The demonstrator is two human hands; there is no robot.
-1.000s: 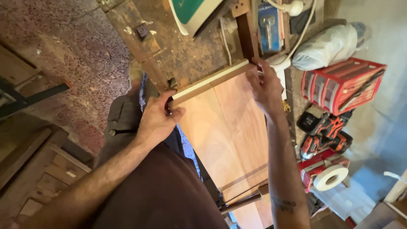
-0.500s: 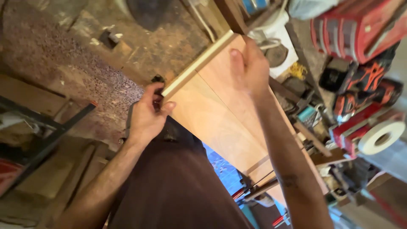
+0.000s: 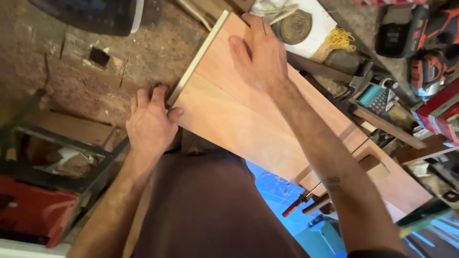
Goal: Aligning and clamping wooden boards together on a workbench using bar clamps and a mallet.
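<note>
Left hand (image 3: 149, 123) pinching the near corner of a pale, narrow wooden edge strip (image 3: 196, 59). Right hand (image 3: 260, 55) spread flat, fingers wide, atop the long reddish-brown wooden board (image 3: 239, 124), near its far end. Strip running along the board's left edge between both hands. Beyond: hammer (image 3: 356, 81), red cordless drill (image 3: 430, 67) on cluttered bench (image 3: 311, 28).

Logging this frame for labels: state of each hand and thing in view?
Left hand: fingers pinching the near end of the pale edge strip.
Right hand: flat, palm down on the panel.
Reddish-brown wooden panel: lying flat, tilted across view.
Pale wooden edge strip: set against the panel's edge.
Red-handled bar clamp: under the panel; grip unclear.
</note>
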